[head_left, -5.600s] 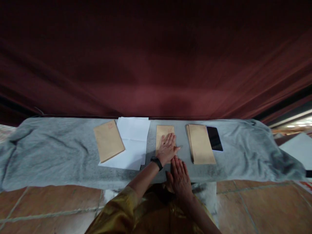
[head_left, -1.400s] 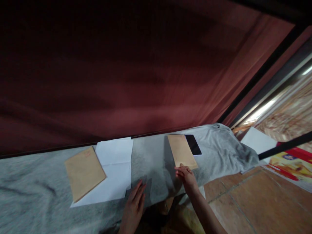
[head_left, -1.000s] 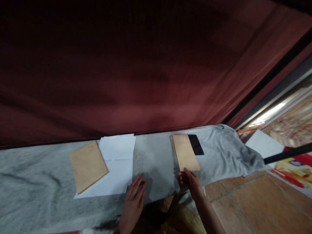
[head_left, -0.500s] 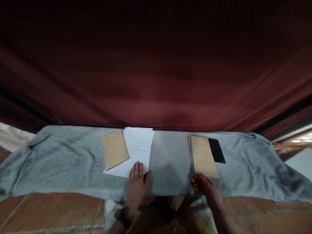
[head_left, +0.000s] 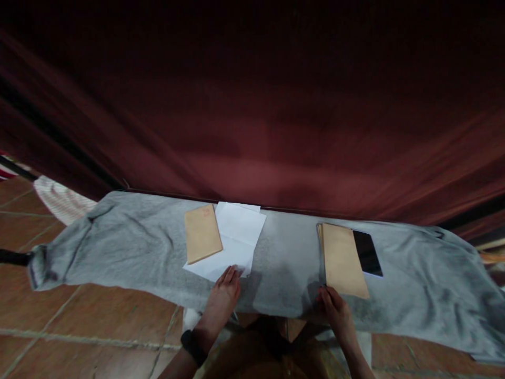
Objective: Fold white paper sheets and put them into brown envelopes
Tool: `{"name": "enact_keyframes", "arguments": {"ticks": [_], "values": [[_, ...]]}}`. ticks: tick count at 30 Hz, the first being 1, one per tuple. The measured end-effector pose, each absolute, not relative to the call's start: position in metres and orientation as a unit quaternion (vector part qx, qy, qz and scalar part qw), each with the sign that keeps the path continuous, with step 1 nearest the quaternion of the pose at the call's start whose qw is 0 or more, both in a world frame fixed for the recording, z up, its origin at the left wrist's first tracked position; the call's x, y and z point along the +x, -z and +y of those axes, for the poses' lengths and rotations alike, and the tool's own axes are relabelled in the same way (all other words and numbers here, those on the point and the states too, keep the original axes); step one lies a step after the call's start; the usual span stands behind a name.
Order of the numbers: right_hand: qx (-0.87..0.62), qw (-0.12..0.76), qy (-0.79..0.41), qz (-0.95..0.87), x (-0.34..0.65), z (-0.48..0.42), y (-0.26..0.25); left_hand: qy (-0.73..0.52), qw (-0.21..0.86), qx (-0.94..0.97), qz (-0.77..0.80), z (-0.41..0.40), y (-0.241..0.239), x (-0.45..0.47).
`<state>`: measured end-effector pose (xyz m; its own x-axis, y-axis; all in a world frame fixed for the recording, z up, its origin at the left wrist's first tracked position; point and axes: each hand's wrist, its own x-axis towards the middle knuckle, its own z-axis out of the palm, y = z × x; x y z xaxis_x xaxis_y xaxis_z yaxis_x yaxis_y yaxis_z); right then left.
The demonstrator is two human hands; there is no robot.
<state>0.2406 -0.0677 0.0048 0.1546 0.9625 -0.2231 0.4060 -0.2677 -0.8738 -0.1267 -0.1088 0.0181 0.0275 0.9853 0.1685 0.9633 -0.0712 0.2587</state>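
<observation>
White sheets of paper point(head_left: 236, 223) lie overlapping on the grey cloth. At their near edge my left hand point(head_left: 225, 288) has its fingers drawn together on the paper, whose near right corner is curled up. A stack of brown envelopes point(head_left: 203, 231) rests on the left part of the sheets, with faint red print at its top corner. My right hand point(head_left: 334, 309) is curled closed beside the near left corner of another stack of brown envelopes point(head_left: 344, 260). A small dark bit shows at its fingertips, too small to name.
A dark-screened tablet or phone point(head_left: 367, 252) lies partly under the right-hand envelopes. The grey cloth point(head_left: 284, 263) covers a long, narrow surface. Behind it hangs a dark red curtain-like sheet point(head_left: 272, 147). Tiled floor point(head_left: 114, 321) and a striped cloth point(head_left: 63, 200) show at the left.
My left hand has gone from lying flat on the paper to fingers closed at its near edge, which now curls. My right hand stays curled near the envelopes. The view has shifted and tilted.
</observation>
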Motion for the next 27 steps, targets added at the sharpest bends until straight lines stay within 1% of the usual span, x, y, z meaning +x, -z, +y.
{"name": "enact_keyframes", "arguments": {"ticks": [4,7,10,12,15,18,22,27], "values": [[-0.665,0.348,-0.409,-0.519,0.239,-0.069,-0.004,-0.172,0.031,0.699,0.693,-0.106,-0.036,-0.109],[-0.651,0.347,-0.442,-0.511,0.229,-0.065,-0.006,-0.180,0.024,0.731,0.658,-0.101,-0.047,-0.077],[-0.646,0.344,-0.491,-0.473,0.210,-0.056,-0.010,-0.176,0.048,0.777,0.602,-0.098,-0.054,-0.034],[-0.642,0.361,-0.513,-0.440,0.195,-0.048,-0.015,-0.174,0.061,0.793,0.581,-0.097,-0.057,-0.004],[-0.634,0.391,-0.491,-0.451,0.178,-0.036,-0.024,-0.172,0.079,0.801,0.568,-0.098,-0.059,0.033],[-0.632,0.387,-0.465,-0.485,0.172,-0.024,-0.031,-0.188,0.111,0.804,0.553,-0.099,-0.057,0.053],[-0.638,0.393,-0.439,-0.497,0.179,-0.013,-0.030,-0.235,0.134,0.794,0.544,-0.096,-0.050,0.045],[-0.636,0.400,-0.431,-0.499,0.193,-0.012,-0.023,-0.233,0.066,0.745,0.621,-0.072,-0.042,-0.011]]}}
